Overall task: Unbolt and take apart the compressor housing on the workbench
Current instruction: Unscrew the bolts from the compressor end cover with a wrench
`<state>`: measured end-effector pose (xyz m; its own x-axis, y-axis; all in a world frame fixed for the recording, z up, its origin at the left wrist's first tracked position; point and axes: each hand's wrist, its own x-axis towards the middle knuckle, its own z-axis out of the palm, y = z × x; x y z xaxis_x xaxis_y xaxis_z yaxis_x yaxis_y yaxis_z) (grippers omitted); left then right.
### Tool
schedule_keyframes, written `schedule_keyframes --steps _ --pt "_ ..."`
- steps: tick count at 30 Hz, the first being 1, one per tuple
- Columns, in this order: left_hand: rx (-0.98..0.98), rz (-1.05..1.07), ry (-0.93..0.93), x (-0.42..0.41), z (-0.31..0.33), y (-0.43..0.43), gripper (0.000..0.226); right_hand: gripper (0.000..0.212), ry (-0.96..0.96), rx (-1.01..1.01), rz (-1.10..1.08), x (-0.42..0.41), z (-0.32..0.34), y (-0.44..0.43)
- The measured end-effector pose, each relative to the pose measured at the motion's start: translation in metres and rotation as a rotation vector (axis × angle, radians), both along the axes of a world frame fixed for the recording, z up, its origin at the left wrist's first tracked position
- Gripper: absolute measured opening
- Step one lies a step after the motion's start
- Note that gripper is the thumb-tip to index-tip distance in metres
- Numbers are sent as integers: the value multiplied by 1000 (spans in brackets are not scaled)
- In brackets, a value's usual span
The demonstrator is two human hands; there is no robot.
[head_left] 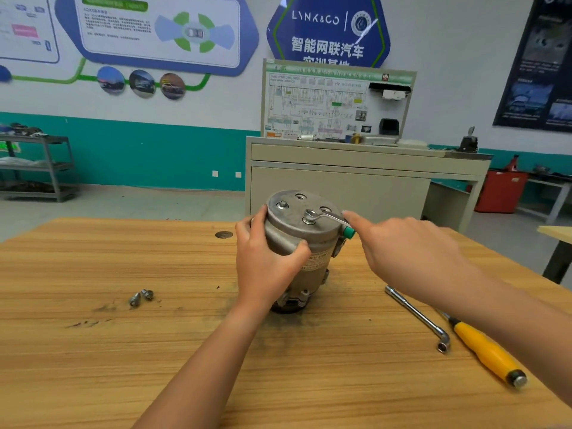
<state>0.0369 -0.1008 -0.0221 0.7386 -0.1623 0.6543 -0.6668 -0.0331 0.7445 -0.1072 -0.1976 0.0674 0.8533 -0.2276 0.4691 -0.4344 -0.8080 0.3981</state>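
A grey metal compressor (pixel 305 243) stands upright on the wooden workbench (pixel 123 351). My left hand (pixel 266 258) grips its left side, fingers curled round the body. A small silver wrench (pixel 325 217) sits on a bolt in the round top cover. My right hand (pixel 402 246) holds the wrench handle at the cover's right edge; the grip itself is mostly hidden by the hand. Another bolt (pixel 282 205) shows at the cover's left. Two loose bolts (pixel 140 297) lie on the bench to the left.
An L-shaped socket wrench (pixel 418 317) and a yellow-handled screwdriver (pixel 486 351) lie on the bench at the right. A beige training cabinet (pixel 340 178) stands behind the bench. A metal shelf (pixel 40 165) stands at far left.
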Motion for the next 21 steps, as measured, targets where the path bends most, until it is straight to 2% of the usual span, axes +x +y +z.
schedule_keyframes --steps 4,8,14,21 --pt "8 34 -6 -4 1 -2 92 57 30 -101 37 7 -4 14" --pt "28 34 4 -5 3 -2 91 51 67 -120 59 9 1 23" --pt "5 27 8 -4 1 2 91 69 155 -130 -49 -4 -2 28" --pt "7 25 10 -8 3 2 91 62 167 -122 8 8 -2 28"
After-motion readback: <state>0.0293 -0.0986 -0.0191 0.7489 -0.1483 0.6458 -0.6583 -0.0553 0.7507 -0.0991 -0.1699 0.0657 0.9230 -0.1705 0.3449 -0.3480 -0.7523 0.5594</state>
